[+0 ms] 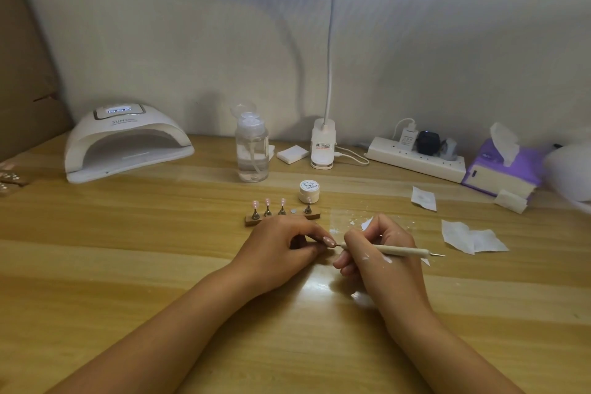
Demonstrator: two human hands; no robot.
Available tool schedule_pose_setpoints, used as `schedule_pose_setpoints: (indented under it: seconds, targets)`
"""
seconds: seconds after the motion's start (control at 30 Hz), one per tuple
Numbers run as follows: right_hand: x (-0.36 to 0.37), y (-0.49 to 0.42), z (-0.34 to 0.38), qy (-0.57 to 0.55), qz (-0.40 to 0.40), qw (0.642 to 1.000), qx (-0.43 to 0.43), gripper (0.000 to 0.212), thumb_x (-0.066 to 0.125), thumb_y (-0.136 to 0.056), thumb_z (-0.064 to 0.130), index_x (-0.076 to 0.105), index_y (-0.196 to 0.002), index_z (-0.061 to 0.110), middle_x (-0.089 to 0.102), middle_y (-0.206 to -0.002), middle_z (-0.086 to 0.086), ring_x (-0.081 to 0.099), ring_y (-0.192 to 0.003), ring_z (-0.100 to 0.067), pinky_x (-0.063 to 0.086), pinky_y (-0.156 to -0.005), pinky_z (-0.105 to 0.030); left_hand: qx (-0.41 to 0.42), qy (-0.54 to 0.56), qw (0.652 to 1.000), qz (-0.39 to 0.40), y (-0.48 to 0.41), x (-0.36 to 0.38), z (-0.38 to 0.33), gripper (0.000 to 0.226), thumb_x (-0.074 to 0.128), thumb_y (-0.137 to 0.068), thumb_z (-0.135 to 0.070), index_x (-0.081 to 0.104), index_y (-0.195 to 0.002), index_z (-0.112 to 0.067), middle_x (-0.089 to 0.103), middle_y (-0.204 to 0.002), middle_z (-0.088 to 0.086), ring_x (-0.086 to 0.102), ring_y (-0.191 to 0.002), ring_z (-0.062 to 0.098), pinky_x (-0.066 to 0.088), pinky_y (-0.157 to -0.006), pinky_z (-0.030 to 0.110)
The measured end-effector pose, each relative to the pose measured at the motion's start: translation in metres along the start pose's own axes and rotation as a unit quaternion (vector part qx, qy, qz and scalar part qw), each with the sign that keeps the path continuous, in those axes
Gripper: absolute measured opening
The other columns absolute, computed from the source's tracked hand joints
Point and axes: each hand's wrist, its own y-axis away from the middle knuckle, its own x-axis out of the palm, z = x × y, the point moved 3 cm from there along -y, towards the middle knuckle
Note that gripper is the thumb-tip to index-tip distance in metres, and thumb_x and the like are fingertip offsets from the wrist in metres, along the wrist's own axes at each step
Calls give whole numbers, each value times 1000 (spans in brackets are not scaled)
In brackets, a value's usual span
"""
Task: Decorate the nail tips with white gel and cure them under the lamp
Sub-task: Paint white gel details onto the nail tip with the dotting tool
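Nail tip [328, 240] — pinched in fingertips of left hand [281, 246], mid-worktop [160, 233], steadied for painting. Dotting pen [393, 249] — gripped pencil-fashion by right hand [374, 253], point apparently touching it. White gel pot [309, 190] just behind; curing lamp [128, 144] far-left corner.

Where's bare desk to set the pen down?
Biggest free patch: wood between curing lamp and nail stand, left of the left hand. Smaller one between gel jar and power strip. Crowded: right of the right hand, with wipes and white smears.
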Motion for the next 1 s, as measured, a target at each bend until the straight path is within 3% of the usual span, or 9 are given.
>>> schedule_pose_setpoints:
  seconds: [0.13, 0.37, 0.5, 0.6, 0.73, 0.83, 0.9, 1.0]
  targets:
    - [-1, 0, -1, 2, 3, 1000, -6, 17, 62, -83, 4, 50, -72, 2, 68, -58, -17, 64, -50, -17, 53, -51, -23, -3, -1, 1000, 1, 0, 0, 0, 19, 73, -85, -14, 78, -95, -29, 69, -83, -17, 65, -76, 9, 51, -74, 27]
    - [-3, 1, -1, -36, -9, 999, -25, 19, 63, -88, 4, 50, -73, 4, 69, -58, -15, 63, -48, -16, 52, -49, -22, -9, 0, 1000, 0, 0, 1, 1, 19, 74, -84, -15, 78, -94, -30, 66, -79, -24, 64, -74, 7, 45, -69, 16]
    - [-9, 3, 1, -70, -66, 993, -69, 31, 65, -94, 34, 52, -84, 8, 63, -52, -7, 54, -42, -12, 46, -44, -22, -10, 13, 1000, -3, 0, 2, 2, 19, 74, -85, -17, 78, -95, -33, 70, -83, -21, 63, -73, 6, 44, -66, 15]
    - [-11, 2, 3, -20, -83, 991, -102, 27, 67, -87, 47, 52, -85, 24, 56, -47, -2, 50, -39, -9, 43, -43, -22, -14, 47, 999, -20, 1, 1, 3, 24, 74, -84, -14, 78, -97, -34, 70, -83, -18, 57, -68, 4, 41, -63, 15]
    - [-8, 5, 5, 62, -69, 974, -208, 6, 60, -95, 39, 57, -100, 37, 71, -87, 11, 70, -78, -9, 54, -67, -26, -8, 74, 995, -69, 2, -4, -1, 30, 76, -82, -12, 76, -94, -39, 72, -87, -18, 61, -70, 9, 50, -62, 30]
    - [-2, 7, 4, 134, -44, 959, -247, 5, 50, -102, 35, 54, -106, 37, 69, -95, 18, 67, -90, -4, 54, -73, -27, 2, 80, 991, -107, 3, -6, -6, 30, 79, -80, -13, 76, -90, -40, 73, -87, -16, 61, -67, 8, 53, -63, 35]
    - [3, 9, 4, 177, -25, 947, -268, 19, 65, -95, 31, 51, -108, 33, 65, -97, 19, 64, -95, -5, 55, -73, -31, 6, 69, 990, -120, 3, -7, -7, 28, 79, -79, -11, 77, -90, -37, 72, -85, -15, 61, -67, 8, 53, -64, 33]
    - [9, 12, 6, 226, -24, 923, -310, 43, 75, -81, 35, 46, -113, 30, 58, -99, 22, 60, -97, -6, 49, -76, -21, 16, 41, 991, -123, 4, -8, -8, 37, 77, -75, -4, 75, -91, -38, 70, -86, -17, 61, -71, 8, 49, -68, 17]
